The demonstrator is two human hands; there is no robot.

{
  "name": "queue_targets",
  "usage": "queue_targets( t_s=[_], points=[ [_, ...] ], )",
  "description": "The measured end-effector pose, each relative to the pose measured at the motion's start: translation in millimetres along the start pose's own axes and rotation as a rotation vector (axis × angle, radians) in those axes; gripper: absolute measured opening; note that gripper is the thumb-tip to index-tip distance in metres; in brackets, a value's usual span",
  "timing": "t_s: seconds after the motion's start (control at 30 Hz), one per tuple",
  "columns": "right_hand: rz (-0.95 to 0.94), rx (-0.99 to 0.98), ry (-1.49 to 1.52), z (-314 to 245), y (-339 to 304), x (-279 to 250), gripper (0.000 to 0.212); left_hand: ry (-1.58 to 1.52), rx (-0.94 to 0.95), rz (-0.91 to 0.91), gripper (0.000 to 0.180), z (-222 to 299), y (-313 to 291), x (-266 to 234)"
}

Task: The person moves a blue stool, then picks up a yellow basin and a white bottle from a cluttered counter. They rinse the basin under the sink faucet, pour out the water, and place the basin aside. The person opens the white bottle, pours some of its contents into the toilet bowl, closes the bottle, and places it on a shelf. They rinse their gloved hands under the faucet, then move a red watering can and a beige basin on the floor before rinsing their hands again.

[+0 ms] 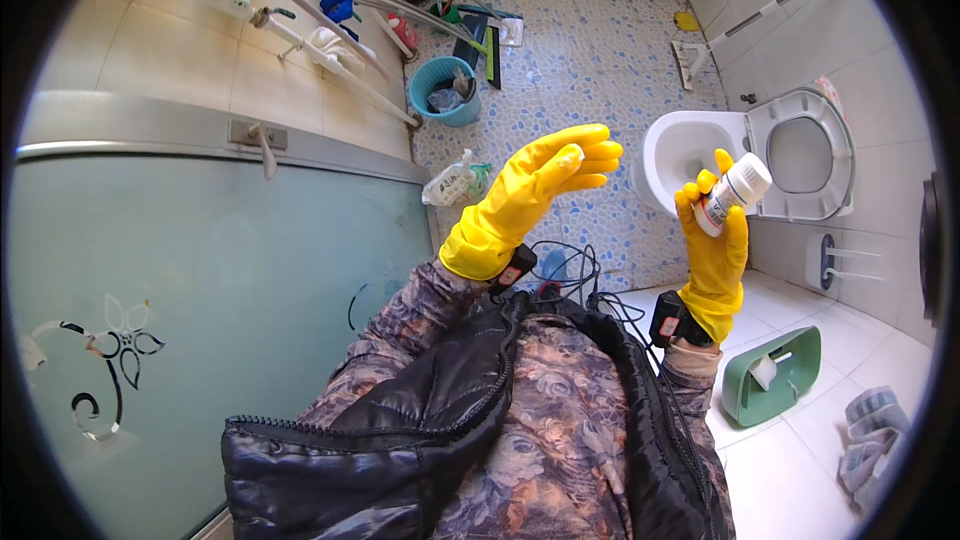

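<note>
Both my hands wear yellow rubber gloves. My right hand (717, 240) is wrapped round a small white bottle (733, 194) with a ribbed white cap and a printed label, tilted with its cap up to the right. Behind that hand stands the white toilet (665, 155), its seat and lid (800, 155) raised against the tiled wall. My left hand (545, 180) is held out over the patterned floor, fingers stretched and holding nothing. A whitish smear shows on the glove near its thumb tip.
A frosted glass door (230, 290) with a handle runs along the left. Near it are a blue waste basket (447, 90), a plastic bag (455, 180) and a squeegee (492, 57). A green basin (770, 375) and a grey cloth (872, 440) lie at right. Dark cables (600, 285) hang before me.
</note>
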State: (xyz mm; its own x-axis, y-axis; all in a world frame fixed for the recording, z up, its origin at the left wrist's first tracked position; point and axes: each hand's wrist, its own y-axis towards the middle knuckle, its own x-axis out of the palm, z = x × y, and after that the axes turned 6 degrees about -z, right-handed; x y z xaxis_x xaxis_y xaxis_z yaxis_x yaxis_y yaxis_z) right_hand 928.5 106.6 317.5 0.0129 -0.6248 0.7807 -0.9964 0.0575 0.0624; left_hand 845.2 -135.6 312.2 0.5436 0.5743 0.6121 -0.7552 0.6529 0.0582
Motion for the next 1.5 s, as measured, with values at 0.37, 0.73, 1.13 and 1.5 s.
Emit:
queue_targets(
  t_s=[0.37,0.73,1.13,1.5],
  points=[
    [0.093,0.377,-0.144,124,-40,13,0.071,-0.009,-0.037,0.653,0.024,-104,-176,-139],
    [-0.016,0.807,-0.144,284,-57,-36,0.072,-0.263,-0.210,1.663,0.037,-259,-486,-145],
    [0.169,1.008,-0.324,362,-179,-138,0.075,-0.430,-0.562,1.973,0.047,-473,-621,-206],
    [0.267,1.239,-0.422,457,-286,-229,0.074,1.000,-1.529,1.127,0.058,-670,-731,-352]
  ],
)
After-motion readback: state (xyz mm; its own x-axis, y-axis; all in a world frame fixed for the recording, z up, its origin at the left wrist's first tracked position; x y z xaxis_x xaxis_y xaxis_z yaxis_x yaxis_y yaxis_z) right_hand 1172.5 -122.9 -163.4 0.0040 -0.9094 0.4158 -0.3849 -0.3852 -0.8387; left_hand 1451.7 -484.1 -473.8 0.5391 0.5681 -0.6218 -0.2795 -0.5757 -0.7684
